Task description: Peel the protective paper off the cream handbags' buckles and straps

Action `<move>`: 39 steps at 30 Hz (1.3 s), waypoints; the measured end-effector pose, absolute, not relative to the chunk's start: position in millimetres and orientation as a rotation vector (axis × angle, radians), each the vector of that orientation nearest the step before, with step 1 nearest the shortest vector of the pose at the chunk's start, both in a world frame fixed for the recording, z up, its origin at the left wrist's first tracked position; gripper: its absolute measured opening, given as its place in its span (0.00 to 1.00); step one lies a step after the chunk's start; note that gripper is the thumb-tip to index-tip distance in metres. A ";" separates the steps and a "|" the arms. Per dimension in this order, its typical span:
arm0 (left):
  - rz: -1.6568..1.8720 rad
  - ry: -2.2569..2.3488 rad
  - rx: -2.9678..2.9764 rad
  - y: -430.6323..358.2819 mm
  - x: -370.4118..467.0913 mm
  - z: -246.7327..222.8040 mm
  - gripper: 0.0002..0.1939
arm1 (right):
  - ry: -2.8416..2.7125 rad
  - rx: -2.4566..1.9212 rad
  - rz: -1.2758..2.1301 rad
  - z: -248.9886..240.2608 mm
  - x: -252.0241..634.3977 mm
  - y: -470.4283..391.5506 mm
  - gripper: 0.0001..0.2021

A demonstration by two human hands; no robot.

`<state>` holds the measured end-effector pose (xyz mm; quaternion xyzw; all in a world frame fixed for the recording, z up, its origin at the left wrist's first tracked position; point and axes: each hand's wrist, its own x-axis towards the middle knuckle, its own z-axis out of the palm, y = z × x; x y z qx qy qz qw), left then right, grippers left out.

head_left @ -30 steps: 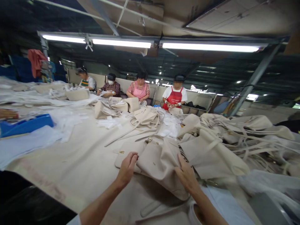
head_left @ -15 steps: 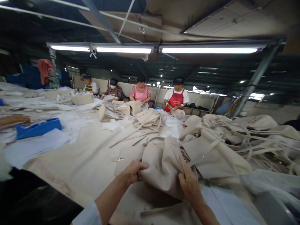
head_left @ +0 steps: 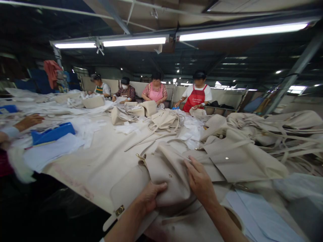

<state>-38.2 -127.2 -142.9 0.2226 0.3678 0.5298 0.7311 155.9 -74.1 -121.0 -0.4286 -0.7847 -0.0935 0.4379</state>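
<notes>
A soft beige bag (head_left: 171, 174) lies in front of me, its flap (head_left: 130, 190) spread out to the left with a gold clasp (head_left: 119, 210) at its end. My left hand (head_left: 151, 196) grips the lower left edge of the bag, thumb on top and fingers underneath. On the bag's right side rests my right hand (head_left: 199, 179), its fingers extended against the material and slightly apart. A strap with a gold buckle (head_left: 140, 156) shows at the upper left of the bag.
Beige bags and straps (head_left: 252, 151) are heaped at the right. White paper sheets (head_left: 262, 211) lie at lower right. A blue holder (head_left: 52, 133) is at the left, near another person's hand (head_left: 30, 121). Several people stand or sit across the table (head_left: 101, 161).
The bag has turned and come nearer, its flap and clasp swinging down to the left. Another person's hand has appeared at the far left. The view has shifted slightly.
</notes>
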 end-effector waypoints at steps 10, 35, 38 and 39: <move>1.176 0.774 0.648 -137.6 -36.2 -148.9 0.25 | -1.346 -1.277 1.304 -104.7 124.7 -121.1 0.16; 1.205 0.842 0.726 -134.9 -33.0 -161.1 0.28 | -2.818 -1.134 -0.174 -53.6 115.6 -100.3 0.11; 1.200 0.834 0.699 -133.4 -33.1 -160.4 0.25 | -2.706 -1.099 0.175 -73.1 133.9 -129.1 0.10; 1.209 0.840 0.683 -133.0 -32.9 -160.5 0.25 | -2.723 -1.055 0.324 -85.3 142.6 -142.6 0.10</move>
